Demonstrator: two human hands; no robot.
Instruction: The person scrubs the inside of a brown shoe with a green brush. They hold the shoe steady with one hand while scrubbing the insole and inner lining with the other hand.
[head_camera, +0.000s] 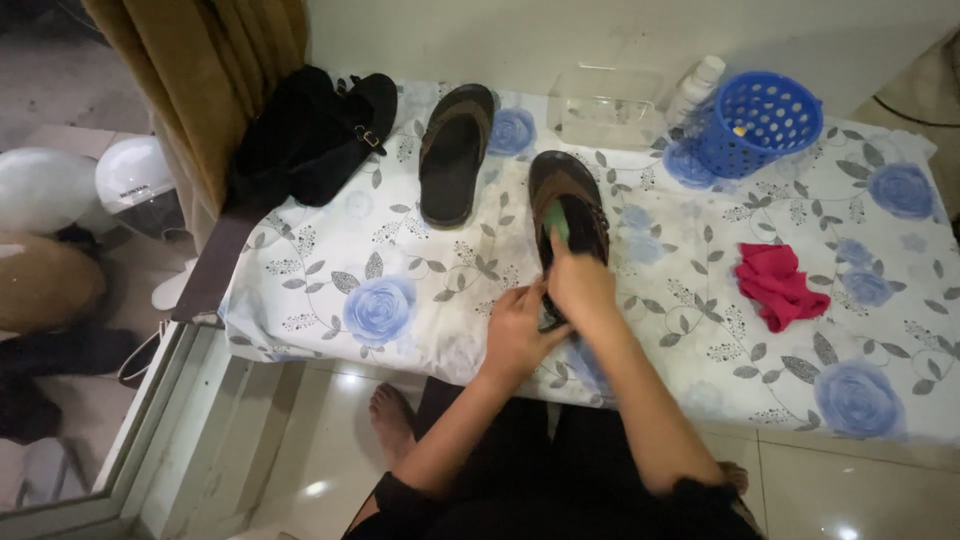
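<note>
The person's right hand (580, 285) is curled around a small green sponge (556, 222), whose tip sticks out past the fingers and presses on the footbed of a brown sandal (572, 195). The left hand (515, 330) is closed on the heel end of this same sandal, just beside the right hand, with its fingers wrapped over the edge. The sandal lies toe away from the person near the middle of a table covered by a white cloth printed with blue roses (380, 310).

The matching second brown sandal (455, 150) lies to the left, apart from the first. A black bag with a small buckle (315, 135) sits at the far left corner. A crumpled red rag (778, 285) lies to the right, well apart from the hands. At the far edge stand a blue perforated plastic basket (760, 120), a clear plastic container (605, 108) and a white bottle (695, 88).
</note>
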